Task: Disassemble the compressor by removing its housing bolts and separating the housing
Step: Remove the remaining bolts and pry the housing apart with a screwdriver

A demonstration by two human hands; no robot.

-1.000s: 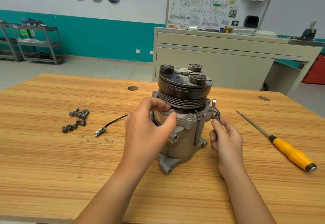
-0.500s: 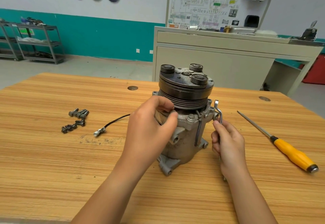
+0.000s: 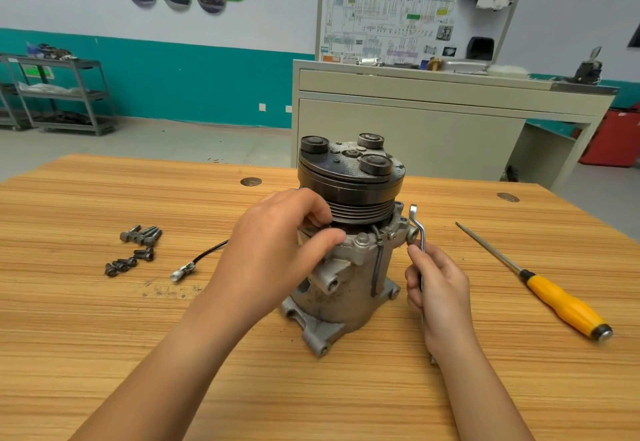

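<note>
Small changes only: left hand (image 3: 277,253) pinched tighter on the compressor (image 3: 346,295), the thumb-to-finger gap narrowing. Right hand (image 3: 440,288) shifted slightly on the wrench (image 3: 417,224) — its lower end emerged below the wrist.

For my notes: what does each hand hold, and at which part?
The right hand grips the wrench by its shank; the left hand grips the compressor below its pulley.

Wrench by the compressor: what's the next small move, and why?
Probably tip the wrench over and seat its end on the hex bolt. The right hand holds it upright beside the compressor, seemingly on no bolt head, while the left hand steadies the body under the pulley.
</note>
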